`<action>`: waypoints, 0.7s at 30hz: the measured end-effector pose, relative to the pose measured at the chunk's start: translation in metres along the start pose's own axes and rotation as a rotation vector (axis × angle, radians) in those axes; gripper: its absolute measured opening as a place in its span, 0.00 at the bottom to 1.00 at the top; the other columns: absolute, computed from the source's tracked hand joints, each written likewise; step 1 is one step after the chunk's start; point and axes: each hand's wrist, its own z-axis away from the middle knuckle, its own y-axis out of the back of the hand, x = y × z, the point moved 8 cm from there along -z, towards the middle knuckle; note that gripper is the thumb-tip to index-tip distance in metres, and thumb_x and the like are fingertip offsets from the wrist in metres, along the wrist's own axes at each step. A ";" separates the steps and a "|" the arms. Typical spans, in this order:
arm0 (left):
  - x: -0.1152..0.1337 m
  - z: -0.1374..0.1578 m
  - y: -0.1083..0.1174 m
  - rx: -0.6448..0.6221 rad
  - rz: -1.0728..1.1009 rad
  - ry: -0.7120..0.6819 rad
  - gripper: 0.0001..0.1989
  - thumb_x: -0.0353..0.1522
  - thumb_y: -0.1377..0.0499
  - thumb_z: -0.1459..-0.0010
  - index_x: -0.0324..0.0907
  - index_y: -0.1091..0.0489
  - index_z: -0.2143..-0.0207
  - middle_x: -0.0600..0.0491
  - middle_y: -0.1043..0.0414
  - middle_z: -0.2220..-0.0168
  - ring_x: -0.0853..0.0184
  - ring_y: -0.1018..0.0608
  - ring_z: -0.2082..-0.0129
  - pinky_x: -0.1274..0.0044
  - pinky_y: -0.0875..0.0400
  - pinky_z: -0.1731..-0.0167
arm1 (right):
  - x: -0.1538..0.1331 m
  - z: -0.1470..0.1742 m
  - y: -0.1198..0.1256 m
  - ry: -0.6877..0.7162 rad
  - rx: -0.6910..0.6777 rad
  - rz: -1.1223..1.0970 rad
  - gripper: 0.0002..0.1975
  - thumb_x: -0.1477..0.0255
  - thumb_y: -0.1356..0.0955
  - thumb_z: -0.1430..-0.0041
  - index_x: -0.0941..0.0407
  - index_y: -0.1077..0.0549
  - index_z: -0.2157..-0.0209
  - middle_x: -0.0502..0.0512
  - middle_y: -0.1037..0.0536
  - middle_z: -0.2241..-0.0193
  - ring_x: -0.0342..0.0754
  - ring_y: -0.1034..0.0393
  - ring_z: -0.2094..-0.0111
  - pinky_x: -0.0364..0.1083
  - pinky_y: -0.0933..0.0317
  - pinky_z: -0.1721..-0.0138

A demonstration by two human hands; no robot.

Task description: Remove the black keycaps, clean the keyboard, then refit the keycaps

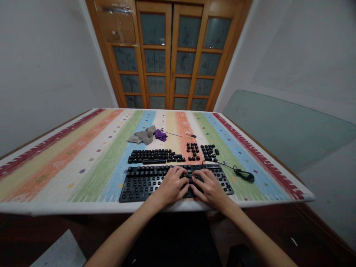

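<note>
A black keyboard (136,185) lies along the table's near edge. Keycaps sit on part of its top row; most other positions show bare switches. My left hand (174,183) rests over the keyboard right of its middle, fingers bent and held close together. Facing it across a narrow gap, my right hand (208,185) has its fingers curled down onto the keyboard. Whatever the fingertips of either hand hold is too small and covered to make out. Just behind the keyboard, loose black keycaps (151,155) lie in rows, with another group of keycaps (208,151) to the right.
Behind the keycaps lie a grey cloth (143,136), a purple cloth (161,135), a thin rod (172,133) and a small clear tool with a dark middle (194,136). A coiled black cable (244,174) lies to the right. A striped cloth (91,159) covers the table.
</note>
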 end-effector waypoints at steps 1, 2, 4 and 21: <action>0.000 0.000 -0.001 -0.005 -0.005 0.010 0.04 0.30 0.42 0.39 0.41 0.26 0.66 0.46 0.31 0.55 0.57 0.32 0.52 0.64 0.32 0.53 | -0.001 0.000 -0.001 0.002 0.002 0.012 0.10 0.72 0.35 0.36 0.60 0.23 0.60 0.65 0.26 0.57 0.57 0.36 0.57 0.56 0.36 0.55; 0.000 0.001 -0.002 -0.011 -0.012 0.019 0.04 0.31 0.41 0.39 0.41 0.27 0.66 0.46 0.31 0.56 0.57 0.33 0.52 0.64 0.32 0.53 | -0.002 0.000 -0.001 0.006 0.005 0.025 0.10 0.73 0.36 0.36 0.61 0.23 0.60 0.66 0.26 0.57 0.57 0.36 0.56 0.56 0.36 0.55; 0.001 0.001 -0.003 -0.023 -0.028 0.028 0.04 0.30 0.41 0.40 0.40 0.27 0.66 0.46 0.31 0.56 0.57 0.33 0.52 0.65 0.32 0.54 | -0.003 0.000 -0.003 0.017 0.003 0.039 0.11 0.73 0.36 0.36 0.61 0.23 0.59 0.66 0.26 0.56 0.58 0.36 0.56 0.57 0.37 0.55; -0.196 0.034 0.119 0.019 -0.112 0.432 0.14 0.37 0.47 0.38 0.42 0.24 0.60 0.48 0.23 0.59 0.58 0.25 0.55 0.63 0.33 0.48 | 0.012 0.015 0.006 -0.077 0.094 -0.036 0.12 0.72 0.35 0.35 0.55 0.23 0.53 0.63 0.26 0.52 0.58 0.35 0.52 0.60 0.34 0.52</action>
